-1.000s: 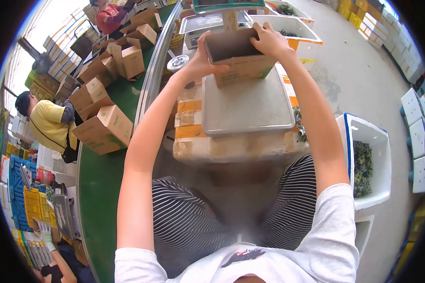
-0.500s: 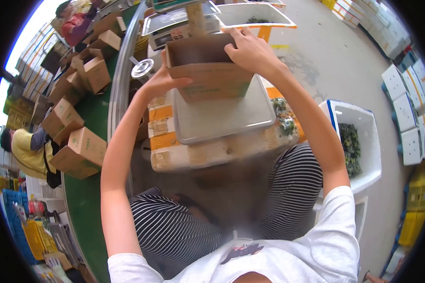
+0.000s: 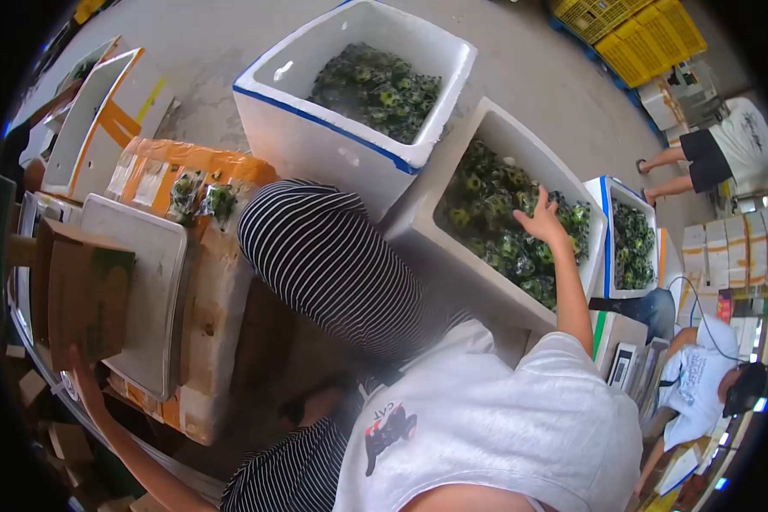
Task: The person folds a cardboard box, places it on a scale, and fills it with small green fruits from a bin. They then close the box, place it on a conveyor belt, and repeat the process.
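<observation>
My right hand (image 3: 542,218) reaches over a white foam box (image 3: 486,115) with its fingers spread, just above or touching the green, leafy-looking pieces (image 3: 499,192) inside. Clear plastic seems to wrap these pieces. At the far left, my left hand (image 3: 84,375) is at the near lower edge of a brown cardboard box (image 3: 90,294), with some fingers hidden by it. That cardboard box rests on a grey tray-like scale top (image 3: 158,299), on a taped foam box (image 3: 218,324). Two small green packets (image 3: 200,198) lie beside the tray.
Another blue-edged foam box (image 3: 316,128) of green pieces stands ahead, and a third (image 3: 630,183) to the right. Yellow crates (image 3: 648,43) are stacked at the back right. A person in white (image 3: 700,367) is at the right, another (image 3: 734,149) farther back.
My view has swung to the right. My right hand has left the cardboard box and moved over the foam box of green pieces. My left hand stays at the cardboard box.
</observation>
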`<state>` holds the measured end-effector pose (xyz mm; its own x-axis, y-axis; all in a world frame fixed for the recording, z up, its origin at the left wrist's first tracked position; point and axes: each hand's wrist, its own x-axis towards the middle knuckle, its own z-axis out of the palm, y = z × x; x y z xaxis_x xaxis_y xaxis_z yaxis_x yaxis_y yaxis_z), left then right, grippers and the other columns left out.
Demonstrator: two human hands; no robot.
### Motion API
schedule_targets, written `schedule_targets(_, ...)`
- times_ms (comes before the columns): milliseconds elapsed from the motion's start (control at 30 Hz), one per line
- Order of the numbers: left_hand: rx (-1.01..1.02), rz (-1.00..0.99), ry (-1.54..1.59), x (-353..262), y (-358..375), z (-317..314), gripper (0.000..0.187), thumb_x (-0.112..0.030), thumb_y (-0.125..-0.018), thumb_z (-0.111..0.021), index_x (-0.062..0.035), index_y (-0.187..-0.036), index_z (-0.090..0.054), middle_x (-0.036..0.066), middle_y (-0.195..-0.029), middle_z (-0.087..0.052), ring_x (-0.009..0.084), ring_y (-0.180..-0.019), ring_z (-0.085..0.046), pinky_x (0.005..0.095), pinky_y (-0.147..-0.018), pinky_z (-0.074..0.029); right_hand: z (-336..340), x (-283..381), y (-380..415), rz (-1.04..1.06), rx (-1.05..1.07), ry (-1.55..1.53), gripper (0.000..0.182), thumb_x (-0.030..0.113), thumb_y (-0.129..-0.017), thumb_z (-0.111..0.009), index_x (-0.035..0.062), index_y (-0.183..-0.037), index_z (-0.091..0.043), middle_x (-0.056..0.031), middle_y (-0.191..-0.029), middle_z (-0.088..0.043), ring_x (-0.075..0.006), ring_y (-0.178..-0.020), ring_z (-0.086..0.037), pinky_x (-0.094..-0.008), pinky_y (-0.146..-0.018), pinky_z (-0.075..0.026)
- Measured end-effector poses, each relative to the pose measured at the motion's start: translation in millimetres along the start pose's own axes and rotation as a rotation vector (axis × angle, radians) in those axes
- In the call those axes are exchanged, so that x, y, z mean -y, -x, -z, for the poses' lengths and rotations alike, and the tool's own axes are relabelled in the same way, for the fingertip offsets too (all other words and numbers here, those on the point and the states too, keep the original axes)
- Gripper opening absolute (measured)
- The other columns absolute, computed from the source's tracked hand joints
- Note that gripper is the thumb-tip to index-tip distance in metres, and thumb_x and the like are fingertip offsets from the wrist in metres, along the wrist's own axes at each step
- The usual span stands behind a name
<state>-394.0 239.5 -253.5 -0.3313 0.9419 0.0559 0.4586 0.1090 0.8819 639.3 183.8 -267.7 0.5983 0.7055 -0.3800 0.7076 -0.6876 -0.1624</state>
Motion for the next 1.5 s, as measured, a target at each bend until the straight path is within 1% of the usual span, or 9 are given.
schedule_targets(133,0.004,-0.036,-0.053,10.3,-4.0,10.0,0.065,-0.039,-0.096,-0.054,-0.0030,-0.146,-0.032,0.009,-0.144,-0.038,0.0192,-0.131,-0.038,0.0339,-0.109,-0.029,-54.4,11.0,6.6,0.183,-0.076,-0.075,0.114,0.055,-0.070,-0.076,0.0355,-0.151,0.001,-0.0351,-0.151,0.008,-0.0545,-0.126,-0.040,-0.0551,-0.099,-0.042)
schedule_targets(267,0.060,-0.415,-0.606,1.2,-1.9,7.6,0.057,-0.035,-0.099,-0.049,-0.0019,-0.144,-0.036,0.010,-0.147,-0.036,0.0192,-0.135,-0.034,0.0336,-0.113,-0.024,-43.0,45.5,-14.1,0.176,0.008,0.144,0.116,0.055,-0.059,-0.084,0.0315,-0.150,-0.015,-0.0275,-0.154,-0.007,-0.0471,-0.122,-0.049,-0.0515,-0.093,-0.048)
schedule_targets(300,0.020,-0.078,-0.006,-6.2,-8.3,-0.3,0.052,-0.030,-0.101,-0.046,-0.0008,-0.143,-0.037,0.012,-0.148,-0.035,0.0191,-0.137,-0.032,0.0336,-0.115,-0.021,-40.3,46.8,-20.7,0.162,-0.010,0.148,0.115,0.055,-0.057,-0.084,0.0302,-0.149,-0.021,-0.0261,-0.154,-0.011,-0.0450,-0.121,-0.050,-0.0503,-0.093,-0.048)
schedule_targets(367,0.038,-0.217,-0.344,-17.4,-5.9,-8.5,0.050,-0.028,-0.102,-0.043,-0.0006,-0.143,-0.037,0.012,-0.148,-0.035,0.0196,-0.138,-0.030,0.0337,-0.115,-0.020,-43.4,42.0,-26.8,0.205,-0.125,0.127,0.097,0.054,-0.056,-0.085,0.0227,-0.139,-0.046,-0.0193,-0.147,-0.034,-0.0385,-0.120,-0.052,-0.0482,-0.092,-0.049)
schedule_targets(567,0.004,-0.046,0.052,-28.5,-6.3,-27.8,0.047,-0.024,-0.102,-0.042,-0.0048,-0.145,-0.037,0.012,-0.150,-0.034,0.0226,-0.141,-0.027,0.0366,-0.117,-0.018,-41.6,22.9,-41.7,0.371,-0.102,0.127,0.084,0.052,-0.060,-0.084,0.0148,-0.130,-0.055,-0.0120,-0.134,-0.049,-0.0343,-0.115,-0.056,-0.0447,-0.093,-0.049)
schedule_targets(833,-0.079,-0.088,0.078,-114.2,32.5,-100.5,0.065,-0.036,-0.089,-0.067,-0.0017,-0.137,-0.041,0.007,-0.123,-0.056,0.0196,-0.114,-0.049,0.0332,-0.098,-0.038,-34.4,11.3,-38.8,0.643,-0.183,0.065,0.062,0.011,-0.058,-0.084,0.0033,-0.112,-0.054,-0.0182,-0.112,-0.052,-0.0398,-0.105,-0.054,-0.0435,-0.088,-0.047)
schedule_targets(1033,-0.063,-0.253,0.313,-164.4,44.4,-125.4,0.114,-0.026,-0.079,-0.077,-0.0031,-0.149,0.010,0.018,-0.152,-0.014,0.0268,-0.139,-0.022,0.0390,-0.111,-0.028,-47.6,-7.9,-103.8,0.466,-0.144,-0.021,0.089,0.009,-0.057,-0.080,0.0059,-0.138,-0.041,-0.0211,-0.132,-0.050,-0.0351,-0.125,-0.046,-0.0406,-0.107,-0.035)
schedule_targets(1133,-0.103,-0.373,0.199,-154.8,29.1,-121.1,0.113,-0.032,-0.074,-0.079,-0.0034,-0.149,0.001,0.018,-0.151,-0.014,0.0263,-0.142,-0.012,0.0378,-0.116,-0.014,-35.0,2.2,-82.5,0.953,-0.309,0.113,0.043,0.028,-0.081,-0.073,0.0037,-0.115,-0.062,-0.0152,-0.096,-0.069,-0.0283,-0.086,-0.065,-0.0394,-0.077,-0.051)
schedule_targets(1500,-0.185,-0.402,0.169,-150.1,25.6,-125.3,0.117,-0.036,-0.067,-0.084,-0.0043,-0.148,-0.005,0.019,-0.146,-0.021,0.0308,-0.139,-0.020,0.0393,-0.115,-0.017,-23.0,57.8,19.0,0.463,-0.571,0.209,0.046,0.026,-0.077,-0.077,0.0053,-0.115,-0.063,-0.0143,-0.094,-0.070,-0.0265,-0.086,-0.066,-0.0370,-0.076,-0.052)
